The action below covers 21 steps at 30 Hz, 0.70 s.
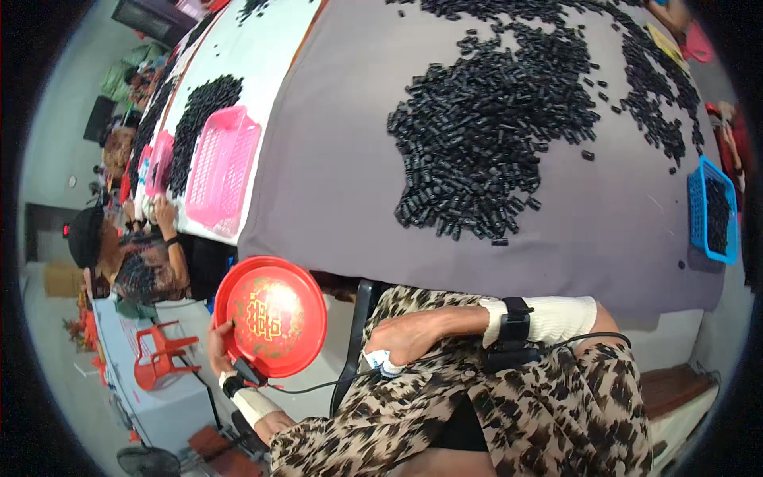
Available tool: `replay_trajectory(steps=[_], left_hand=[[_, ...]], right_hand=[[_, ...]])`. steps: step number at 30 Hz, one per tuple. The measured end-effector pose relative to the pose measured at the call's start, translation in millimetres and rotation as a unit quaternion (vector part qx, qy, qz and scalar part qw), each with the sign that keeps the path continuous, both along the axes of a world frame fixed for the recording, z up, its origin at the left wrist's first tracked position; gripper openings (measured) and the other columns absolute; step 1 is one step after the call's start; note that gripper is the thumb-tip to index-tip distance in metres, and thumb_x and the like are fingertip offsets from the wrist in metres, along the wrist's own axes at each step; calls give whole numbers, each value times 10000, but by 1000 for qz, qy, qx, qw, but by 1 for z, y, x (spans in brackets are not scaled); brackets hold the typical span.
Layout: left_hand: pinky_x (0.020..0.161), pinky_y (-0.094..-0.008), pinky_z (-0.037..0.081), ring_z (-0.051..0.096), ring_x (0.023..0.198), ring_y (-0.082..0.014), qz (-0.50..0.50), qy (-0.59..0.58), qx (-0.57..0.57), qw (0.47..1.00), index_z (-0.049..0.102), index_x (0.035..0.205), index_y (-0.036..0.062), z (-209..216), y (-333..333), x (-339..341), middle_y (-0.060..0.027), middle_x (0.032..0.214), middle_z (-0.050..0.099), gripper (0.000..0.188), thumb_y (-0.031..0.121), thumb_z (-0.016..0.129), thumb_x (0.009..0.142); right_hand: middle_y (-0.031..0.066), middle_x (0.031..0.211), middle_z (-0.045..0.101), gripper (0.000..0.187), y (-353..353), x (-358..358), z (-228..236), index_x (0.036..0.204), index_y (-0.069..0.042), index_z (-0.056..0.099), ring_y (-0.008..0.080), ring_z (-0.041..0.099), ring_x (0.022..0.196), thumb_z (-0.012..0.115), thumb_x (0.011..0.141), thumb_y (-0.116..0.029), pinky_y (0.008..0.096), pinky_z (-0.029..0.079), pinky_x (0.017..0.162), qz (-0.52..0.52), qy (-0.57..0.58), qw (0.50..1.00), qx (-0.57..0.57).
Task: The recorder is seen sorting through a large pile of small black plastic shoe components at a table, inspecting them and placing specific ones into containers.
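Note:
My left hand point(220, 350) grips the rim of a round red tray point(311, 322) with a gold and green pattern at its middle. The tray is held off the table's near left corner, its decorated face toward me. My right hand point(409, 335) rests over my lap with its fingers curled down around a small crumpled white and blue thing point(385, 364); its kind I cannot make out. Beyond my hands, a big heap of small black cylindrical pieces point(485, 135) lies on the grey-covered table point(334, 175).
At the right edge stands a blue basket point(727, 257) with black pieces inside. More black pieces point(652, 95) lie at the far right. To the left, a pink basket point(216, 179) sits on a white table where a person point(147, 266) works. Red chairs point(159, 358) stand behind. Cables run from both wrists.

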<state>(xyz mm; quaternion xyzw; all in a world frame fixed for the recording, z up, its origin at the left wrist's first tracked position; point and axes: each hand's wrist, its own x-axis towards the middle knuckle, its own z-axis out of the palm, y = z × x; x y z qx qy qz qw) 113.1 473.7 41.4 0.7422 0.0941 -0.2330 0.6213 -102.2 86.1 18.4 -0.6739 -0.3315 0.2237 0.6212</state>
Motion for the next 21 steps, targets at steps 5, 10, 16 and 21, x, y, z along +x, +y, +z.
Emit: replay_trajectory(steps=[5,10,16,21], left_hand=[[807,-322,477,596,908,-228,-73,-31,90,993,466,1189,-20,20,9,14,-133,1065,585,478,-81,438,716],[710,-317,491,602,832,-221,23,-63,155,986,495,1154,-32,17,58,14,-113,971,613,402,-14,458,754],[842,-404,471,562,986,-260,98,-92,-76,988,451,1194,3,-15,76,0,-126,1140,545,400,152,532,833],[910,-355,418,517,1057,-220,14,-131,-127,983,427,1212,33,6,-65,13,-100,1188,509,420,173,547,834]], right_hand=[[212,656,562,154,5,0,-16,711,46,555,321,549,583,499,607,-51,408,420,554,-29,-33,999,-1],[189,630,557,144,12,-1,-21,697,47,547,284,521,548,481,610,-46,395,398,512,-16,-9,1000,0],[181,619,549,140,4,-2,-14,693,50,540,254,508,542,482,611,-48,391,383,505,-1,19,1000,-15],[184,610,527,125,-10,-4,-6,690,60,519,233,487,541,481,616,-34,389,378,528,-27,14,999,-25]])
